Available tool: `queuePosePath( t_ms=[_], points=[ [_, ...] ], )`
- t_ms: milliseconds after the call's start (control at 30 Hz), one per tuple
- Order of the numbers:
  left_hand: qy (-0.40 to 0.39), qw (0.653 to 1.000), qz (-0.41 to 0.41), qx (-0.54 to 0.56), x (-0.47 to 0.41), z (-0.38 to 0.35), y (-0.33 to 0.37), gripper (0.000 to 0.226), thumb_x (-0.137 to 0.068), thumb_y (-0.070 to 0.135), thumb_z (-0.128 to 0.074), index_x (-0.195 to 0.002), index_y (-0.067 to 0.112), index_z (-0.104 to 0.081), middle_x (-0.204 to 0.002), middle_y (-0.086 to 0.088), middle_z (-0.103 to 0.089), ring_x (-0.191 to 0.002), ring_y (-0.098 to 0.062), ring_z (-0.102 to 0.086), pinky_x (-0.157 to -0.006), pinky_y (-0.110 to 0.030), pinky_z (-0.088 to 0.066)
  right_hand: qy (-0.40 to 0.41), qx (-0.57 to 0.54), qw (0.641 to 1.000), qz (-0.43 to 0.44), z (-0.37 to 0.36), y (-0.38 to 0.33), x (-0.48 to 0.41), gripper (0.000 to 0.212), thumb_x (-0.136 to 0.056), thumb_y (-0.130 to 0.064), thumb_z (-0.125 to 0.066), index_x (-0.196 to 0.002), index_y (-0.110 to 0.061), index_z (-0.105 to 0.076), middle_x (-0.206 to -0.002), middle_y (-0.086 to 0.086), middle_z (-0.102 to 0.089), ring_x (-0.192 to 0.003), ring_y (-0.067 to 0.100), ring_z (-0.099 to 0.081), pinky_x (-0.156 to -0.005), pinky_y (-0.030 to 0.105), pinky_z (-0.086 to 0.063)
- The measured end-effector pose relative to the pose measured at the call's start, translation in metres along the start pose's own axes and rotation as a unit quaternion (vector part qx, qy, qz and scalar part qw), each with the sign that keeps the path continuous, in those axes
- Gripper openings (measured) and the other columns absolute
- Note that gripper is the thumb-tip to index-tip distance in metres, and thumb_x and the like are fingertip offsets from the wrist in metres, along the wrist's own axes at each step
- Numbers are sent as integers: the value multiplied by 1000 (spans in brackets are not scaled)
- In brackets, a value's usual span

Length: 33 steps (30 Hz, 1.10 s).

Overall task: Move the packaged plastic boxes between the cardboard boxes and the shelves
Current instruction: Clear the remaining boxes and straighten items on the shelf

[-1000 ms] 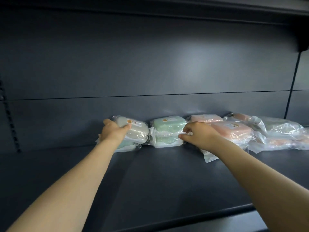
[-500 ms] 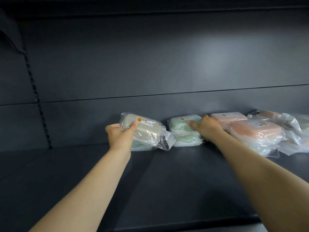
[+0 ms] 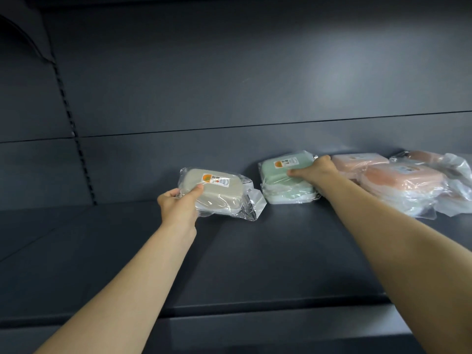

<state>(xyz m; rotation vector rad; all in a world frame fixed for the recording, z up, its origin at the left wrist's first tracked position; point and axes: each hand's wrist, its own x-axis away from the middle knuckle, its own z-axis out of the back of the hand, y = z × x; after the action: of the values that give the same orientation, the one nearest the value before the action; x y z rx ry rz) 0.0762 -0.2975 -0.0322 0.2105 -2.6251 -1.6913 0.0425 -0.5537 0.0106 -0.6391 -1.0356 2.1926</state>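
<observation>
Packaged plastic boxes point(image 3: 288, 194) line the back of the dark shelf point(image 3: 229, 264): one beige, two green in a stack, and at least three pink boxes point(image 3: 401, 180) piled loosely at the right. The left hand point(image 3: 178, 203) grips the beige box point(image 3: 212, 190) by its near end, thumb on top, holding it tilted and apart from the green stack. The right hand point(image 3: 316, 172) curls round the upper green box point(image 3: 283, 166), which lies on the lower one.

This looks like a shop. A dark metal display shelf point(image 3: 255, 251) has a panelled back wall point(image 3: 229, 85) and a slotted upright point(image 3: 69, 116) of the kind used for adjustable brackets. It carries a row of labelled, plastic-wrapped boxes point(image 3: 398, 180) laid out like retail stock.
</observation>
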Motion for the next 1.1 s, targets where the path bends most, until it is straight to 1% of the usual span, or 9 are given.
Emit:
queuePosePath(
  t_ms=[167, 267, 400, 500, 567, 733, 867, 967, 1100],
  points=[
    [-22, 995, 74, 62, 6, 10, 9, 51, -79, 9, -75, -119, 0, -45, -116, -11, -61, -102, -25, -65, -87, -45, -55, 42, -37, 998, 27, -8, 2, 20, 85, -66, -34, -85, -131, -4, -40, -130, 15, -44, -124, 28, -43, -100, 36, -40],
    [-38, 993, 84, 78, 12, 22, 13, 62, -77, 10, -76, -130, 4, -45, -124, -11, -59, -106, -26, -64, -92, -47, -52, 42, -56, 996, 51, -10, 5, 35, 67, -68, -34, -84, -121, -6, -54, -116, 10, -49, -125, 26, -40, -97, 34, -43],
    [-66, 993, 61, 72, 31, 40, 25, 73, -78, 9, -75, -140, 6, -37, -129, -11, -57, -110, -27, -63, -98, -48, -48, 46, -78, 994, 68, -7, 8, 65, 65, -66, -38, -83, -118, -8, -58, -122, 16, -52, -118, 25, -45, -87, 28, -40],
    [-109, 992, 34, 48, 57, 59, 40, 56, -83, 8, -70, -133, 7, -44, -125, -10, -61, -107, -25, -65, -96, -48, -50, 56, -112, 989, 82, 4, 8, 100, 71, -66, -36, -83, -126, -10, -54, -128, 13, -47, -113, 21, -45, -88, 24, -38],
    [-129, 991, 11, 38, 78, 72, 51, 48, -85, 9, -67, -130, 9, -49, -123, -9, -63, -107, -24, -65, -96, -47, -50, 54, -149, 984, 83, 11, 10, 129, 80, -56, -43, -85, -125, -14, -56, -124, 11, -54, -106, 23, -56, -93, 32, -46],
    [-128, 989, -6, 74, 140, 107, 65, 68, -87, 9, -64, -146, 22, -30, -126, 6, -53, -111, -19, -61, -98, -48, -48, 27, -217, 972, 82, 36, 20, 206, 59, -71, -30, -81, -121, -10, -57, -110, 4, -66, -101, 23, -62, -90, 37, -50],
    [-133, 985, 2, 110, 192, 134, 68, 63, -89, 10, -61, -144, 27, -34, -133, 6, -53, -113, -17, -61, -97, -46, -49, 11, -271, 959, 83, 57, 34, 264, 46, -75, -30, -78, -114, -17, -56, -108, 0, -66, -102, 20, -62, -90, 34, -49],
    [-127, 985, 15, 112, 238, 157, 65, 56, -91, 10, -59, -140, 27, -38, -133, 4, -54, -115, -18, -60, -92, -44, -52, 3, -297, 951, 81, 69, 54, 310, 50, -75, -28, -79, -118, -19, -56, -109, 0, -67, -102, 21, -64, -93, 41, -51],
    [-119, 989, 32, 83, 302, 193, 52, 46, -93, 14, -56, -136, 23, -43, -127, 0, -59, -112, -19, -62, -75, -36, -59, -23, -317, 946, 64, 76, 88, 370, 43, -78, -25, -76, -114, -25, -54, -103, -6, -65, -102, 19, -63, -93, 39, -51]
  ],
)
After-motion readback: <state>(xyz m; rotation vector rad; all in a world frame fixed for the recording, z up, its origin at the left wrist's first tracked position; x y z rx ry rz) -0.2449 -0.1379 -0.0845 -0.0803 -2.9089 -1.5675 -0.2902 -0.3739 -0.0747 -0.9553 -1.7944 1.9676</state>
